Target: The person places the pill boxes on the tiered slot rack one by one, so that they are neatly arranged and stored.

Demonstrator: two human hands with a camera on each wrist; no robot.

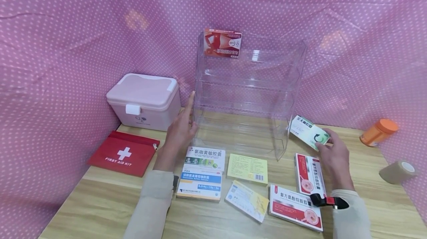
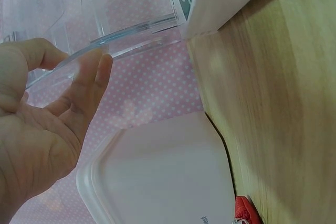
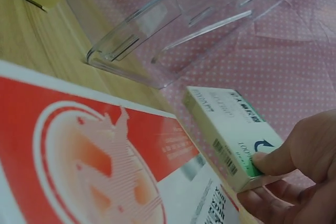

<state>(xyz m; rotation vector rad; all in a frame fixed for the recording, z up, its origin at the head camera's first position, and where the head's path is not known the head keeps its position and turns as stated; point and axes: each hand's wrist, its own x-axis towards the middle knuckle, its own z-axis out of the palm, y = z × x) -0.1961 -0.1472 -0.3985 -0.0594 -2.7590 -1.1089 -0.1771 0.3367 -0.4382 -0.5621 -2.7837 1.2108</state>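
Note:
A clear tiered display rack (image 1: 240, 115) stands at the back of the table, with a red medicine box (image 1: 222, 44) on its top tier. My left hand (image 1: 180, 129) holds the rack's left side edge; in the left wrist view the thumb lies on one side of the clear panel (image 2: 134, 30) and the fingers on the other. To the right of the rack, my right hand (image 1: 334, 159) pinches a white and green medicine box (image 1: 308, 131) by one end. The right wrist view shows the thumb on top of this box (image 3: 231, 135) and fingers beneath it.
Red and white medicine boxes (image 1: 297, 207), a yellow-green box (image 1: 247, 168), a white and yellow box (image 1: 247, 200) and a blue and white box (image 1: 200, 183) lie in front. At left are a pink case (image 1: 143, 98) and red first aid pouch (image 1: 123, 153); at right, an orange bottle (image 1: 378, 132).

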